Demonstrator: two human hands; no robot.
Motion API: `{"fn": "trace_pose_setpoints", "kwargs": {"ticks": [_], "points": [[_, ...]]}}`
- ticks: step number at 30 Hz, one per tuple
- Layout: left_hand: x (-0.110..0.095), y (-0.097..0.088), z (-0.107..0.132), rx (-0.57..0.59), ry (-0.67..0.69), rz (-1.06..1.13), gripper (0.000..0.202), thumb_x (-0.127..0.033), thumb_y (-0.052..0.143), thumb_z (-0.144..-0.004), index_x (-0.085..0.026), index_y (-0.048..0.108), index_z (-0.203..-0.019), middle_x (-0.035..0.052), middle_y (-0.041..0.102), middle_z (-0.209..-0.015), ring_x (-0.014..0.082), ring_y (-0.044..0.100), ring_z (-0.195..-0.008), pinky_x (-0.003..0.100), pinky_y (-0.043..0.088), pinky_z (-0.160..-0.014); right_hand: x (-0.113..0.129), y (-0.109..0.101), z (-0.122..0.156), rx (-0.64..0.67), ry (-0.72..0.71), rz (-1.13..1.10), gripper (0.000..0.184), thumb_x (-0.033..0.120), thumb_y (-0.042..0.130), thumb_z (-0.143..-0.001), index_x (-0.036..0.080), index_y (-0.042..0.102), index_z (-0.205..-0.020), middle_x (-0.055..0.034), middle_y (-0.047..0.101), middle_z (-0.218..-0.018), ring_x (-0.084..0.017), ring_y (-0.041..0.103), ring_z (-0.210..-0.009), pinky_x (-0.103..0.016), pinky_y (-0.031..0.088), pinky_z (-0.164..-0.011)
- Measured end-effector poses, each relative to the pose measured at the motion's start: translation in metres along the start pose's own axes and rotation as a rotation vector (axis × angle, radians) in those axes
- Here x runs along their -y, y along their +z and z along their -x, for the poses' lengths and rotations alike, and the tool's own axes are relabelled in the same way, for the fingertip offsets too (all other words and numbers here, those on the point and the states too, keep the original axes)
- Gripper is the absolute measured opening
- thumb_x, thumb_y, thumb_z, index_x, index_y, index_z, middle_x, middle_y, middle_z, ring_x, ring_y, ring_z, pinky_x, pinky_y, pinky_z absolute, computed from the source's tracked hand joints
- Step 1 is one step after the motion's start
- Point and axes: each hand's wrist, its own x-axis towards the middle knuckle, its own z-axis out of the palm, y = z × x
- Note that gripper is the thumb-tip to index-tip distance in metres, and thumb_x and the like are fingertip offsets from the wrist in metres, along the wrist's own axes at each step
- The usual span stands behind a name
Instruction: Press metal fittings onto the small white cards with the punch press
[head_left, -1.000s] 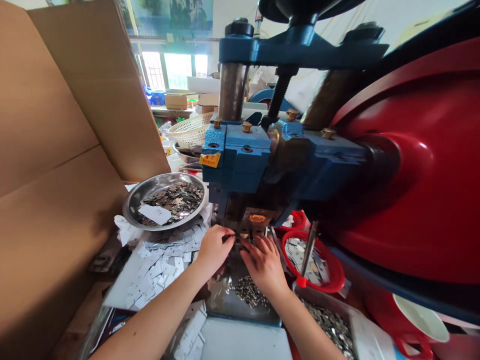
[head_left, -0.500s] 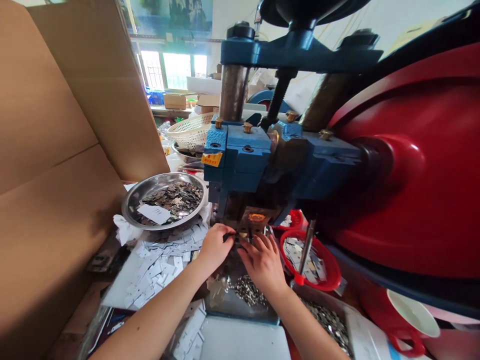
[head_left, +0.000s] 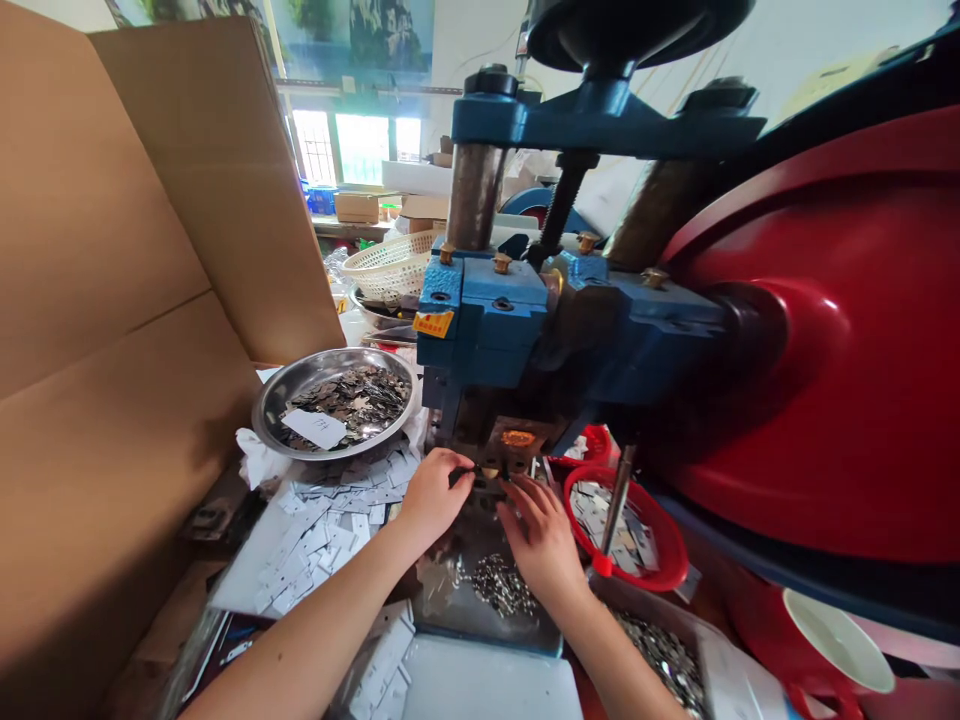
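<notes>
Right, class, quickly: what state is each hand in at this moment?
Left hand: fingers pinched shut on a small dark part under the blue press.
Right hand: open, fingers spread flat beside it, holding nothing visible.

Blue press head (head_left: 480,330) overhangs both hands; red basket (head_left: 660,560) crowds right.

A blue press (head_left: 517,320) with a yellow label (head_left: 433,323) is flanked by a glossy red wheel cover (head_left: 840,330). Silver-grey metal pieces are heaped in a shiny steel dish (head_left: 271,410), white tags (head_left: 322,530) are scattered below, and a red basket (head_left: 667,560) is set beside brown cardboard (head_left: 112,330).
</notes>
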Motion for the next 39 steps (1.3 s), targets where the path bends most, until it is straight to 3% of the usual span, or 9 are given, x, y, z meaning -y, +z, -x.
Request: {"fn": "trace_pose_setpoints", "kwargs": {"ticks": [5, 7, 11, 16, 27, 29, 33, 37, 39], "points": [[0.002, -0.020, 0.014, -0.028, -0.061, 0.009, 0.014, -0.022, 0.054, -0.084, -0.021, 0.062, -0.095, 0.0038, 0.062, -0.097, 0.0197, 0.059, -0.090, 0.034, 0.048, -0.081, -0.019, -0.026, 0.046, -0.092, 0.569, -0.437, 0.039, 0.053, 0.048, -0.085, 0.020, 0.066, -0.096, -0.0053, 0.071, -0.082, -0.023, 0.066, -0.079, -0.036, 0.053, -0.072], [0.001, -0.028, 0.022, -0.018, -0.028, 0.000, 0.011, -0.022, 0.054, -0.084, -0.021, 0.062, -0.091, 0.0032, 0.062, -0.096, 0.0198, 0.058, -0.091, 0.034, 0.047, -0.082, -0.023, -0.039, 0.066, -0.121, 0.703, -0.555, 0.047, 0.060, 0.048, -0.083, 0.019, 0.067, -0.092, -0.0063, 0.071, -0.081, -0.024, 0.066, -0.076, -0.034, 0.054, -0.069], [-0.001, -0.033, 0.034, 0.077, 0.110, -0.047, 0.013, -0.022, 0.056, -0.083, -0.023, 0.064, -0.093, 0.0036, 0.059, -0.102, 0.0203, 0.056, -0.099, 0.035, 0.044, -0.090, -0.023, -0.059, 0.087, -0.182, 0.707, -0.641, 0.052, 0.064, 0.043, -0.083, 0.020, 0.067, -0.098, -0.0081, 0.071, -0.086, -0.025, 0.067, -0.080, -0.036, 0.054, -0.072], [-0.001, -0.028, 0.039, 0.140, 0.148, -0.155, 0.022, -0.026, 0.056, -0.084, -0.026, 0.064, -0.104, 0.0060, 0.057, -0.111, 0.0234, 0.053, -0.105, 0.040, 0.043, -0.094, -0.019, -0.064, 0.081, -0.189, 0.668, -0.637, 0.052, 0.065, 0.045, -0.082, 0.020, 0.067, -0.098, -0.0084, 0.071, -0.087, -0.026, 0.066, -0.083, -0.038, 0.054, -0.076], [0.000, -0.030, 0.041, 0.095, 0.179, -0.178, 0.024, -0.027, 0.056, -0.084, -0.025, 0.064, -0.106, 0.0067, 0.058, -0.111, 0.0244, 0.055, -0.104, 0.043, 0.045, -0.093, -0.012, -0.065, 0.072, -0.097, 0.673, -0.550, 0.049, 0.065, 0.049, -0.079, 0.020, 0.070, -0.082, -0.0084, 0.071, -0.087, -0.026, 0.064, -0.092, -0.037, 0.049, -0.087], [0.000, -0.034, 0.045, 0.074, 0.184, -0.162, 0.022, -0.026, 0.055, -0.084, -0.025, 0.064, -0.105, 0.0068, 0.058, -0.111, 0.0242, 0.055, -0.104, 0.043, 0.046, -0.093, -0.013, -0.063, 0.068, -0.082, 0.689, -0.524, 0.050, 0.066, 0.052, -0.076, 0.020, 0.070, -0.081, -0.0090, 0.071, -0.088, -0.027, 0.064, -0.092, -0.036, 0.048, -0.088], [0.001, -0.049, 0.059, 0.031, 0.148, -0.142, 0.019, -0.024, 0.053, -0.085, -0.024, 0.064, -0.101, 0.0068, 0.057, -0.111, 0.0239, 0.056, -0.105, 0.043, 0.047, -0.093, -0.017, -0.053, 0.065, -0.213, 0.767, -0.485, 0.057, 0.069, 0.058, -0.067, 0.018, 0.066, -0.090, -0.0098, 0.071, -0.088, -0.027, 0.064, -0.088, -0.038, 0.051, -0.082], [0.006, -0.070, 0.082, -0.015, 0.115, -0.153, 0.019, -0.025, 0.049, -0.088, -0.024, 0.063, -0.101, 0.0068, 0.057, -0.112, 0.0234, 0.055, -0.106, 0.043, 0.046, -0.094, -0.020, -0.039, 0.068, -0.215, 0.812, -0.681, 0.059, 0.074, 0.044, -0.074, 0.020, 0.061, -0.091, -0.0084, 0.071, -0.085, -0.024, 0.065, -0.079, -0.035, 0.053, -0.071], [0.011, -0.080, 0.094, -0.045, 0.092, -0.166, 0.020, -0.027, 0.048, -0.089, -0.024, 0.062, -0.102, 0.0068, 0.056, -0.113, 0.0232, 0.055, -0.107, 0.042, 0.046, -0.093, -0.021, -0.032, 0.065, -0.199, 0.856, -0.698, 0.056, 0.072, 0.047, -0.073, 0.021, 0.060, -0.089, -0.0068, 0.070, -0.083, -0.023, 0.065, -0.076, -0.034, 0.053, -0.070]]}}
